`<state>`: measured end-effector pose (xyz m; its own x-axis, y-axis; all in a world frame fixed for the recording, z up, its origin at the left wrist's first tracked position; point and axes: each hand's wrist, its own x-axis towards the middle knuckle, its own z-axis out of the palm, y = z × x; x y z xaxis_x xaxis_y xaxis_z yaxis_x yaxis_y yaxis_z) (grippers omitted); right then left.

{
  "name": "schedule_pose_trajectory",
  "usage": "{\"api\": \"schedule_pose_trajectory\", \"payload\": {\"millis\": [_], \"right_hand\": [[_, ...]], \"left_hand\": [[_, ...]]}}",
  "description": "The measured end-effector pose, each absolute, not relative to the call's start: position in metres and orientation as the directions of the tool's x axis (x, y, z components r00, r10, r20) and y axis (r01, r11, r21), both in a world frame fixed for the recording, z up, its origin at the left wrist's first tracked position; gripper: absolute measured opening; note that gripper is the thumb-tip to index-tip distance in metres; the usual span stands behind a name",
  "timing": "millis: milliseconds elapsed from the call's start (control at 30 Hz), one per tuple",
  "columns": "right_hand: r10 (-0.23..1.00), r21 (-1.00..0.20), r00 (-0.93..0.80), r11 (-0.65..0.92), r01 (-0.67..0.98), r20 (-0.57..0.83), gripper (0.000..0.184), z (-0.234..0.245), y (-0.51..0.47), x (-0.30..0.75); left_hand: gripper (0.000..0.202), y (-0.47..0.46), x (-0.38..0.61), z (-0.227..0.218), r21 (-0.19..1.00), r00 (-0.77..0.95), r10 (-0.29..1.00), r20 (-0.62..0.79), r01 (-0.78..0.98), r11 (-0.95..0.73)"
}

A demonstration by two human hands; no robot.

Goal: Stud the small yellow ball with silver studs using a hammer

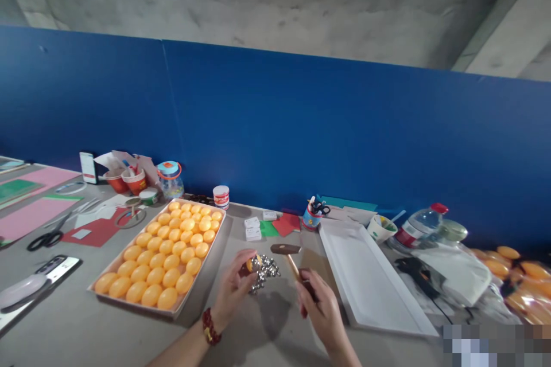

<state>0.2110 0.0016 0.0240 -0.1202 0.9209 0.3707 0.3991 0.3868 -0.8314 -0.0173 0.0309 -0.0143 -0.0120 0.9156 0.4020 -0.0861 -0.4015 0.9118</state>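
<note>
My left hand (235,284), with a dark red bracelet at the wrist, curls around a small round orange and brown piece (255,264), partly hidden by the fingers. Just right of those fingers lies a heap of small shiny silver pieces (268,270), too small to name surely. My right hand (317,304) grips the wooden handle of a small hammer (293,264). The dark hammer head (286,249) points up and left, beyond the silver heap. A cardboard tray (177,314) at left holds rows of orange balls (171,261), table tennis balls by their look.
A long white tray (374,287) lies at right, near a glue gun (417,275) and a plastic bottle (424,223). Small white boxes (253,234), red paper (287,223) and a pen cup (311,218) stand behind. Scissors (48,238) lie left. A blue partition (275,126) bounds the table.
</note>
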Motion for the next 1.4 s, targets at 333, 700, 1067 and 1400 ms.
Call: {"api": "schedule_pose_trajectory", "payload": {"millis": [333, 700, 1067, 1400], "right_hand": [[0.866, -0.676, -0.285, 0.499, 0.542, 0.411, 0.018, 0.032, -0.015, 0.211], [0.898, -0.718, -0.325, 0.433, 0.545, 0.296, 0.023, 0.039, -0.023, 0.209], [0.887, -0.681, -0.331, 0.461, 0.570, 0.323, 0.020, 0.042, -0.021, 0.208], [0.899, -0.757, -0.237, 0.437, 0.485, 0.368, 0.020, 0.045, -0.023, 0.206]], "left_hand": [[0.049, 0.024, -0.018, -0.011, 0.923, 0.010, 0.923, 0.385, -0.032, -0.384], [0.032, 0.024, -0.024, -0.008, 0.856, 0.073, 0.862, 0.501, 0.107, -0.506], [0.035, 0.024, -0.026, -0.001, 0.856, 0.079, 0.862, 0.501, 0.106, -0.507], [0.038, 0.024, -0.027, -0.002, 0.884, 0.095, 0.882, 0.462, 0.038, -0.467]]}}
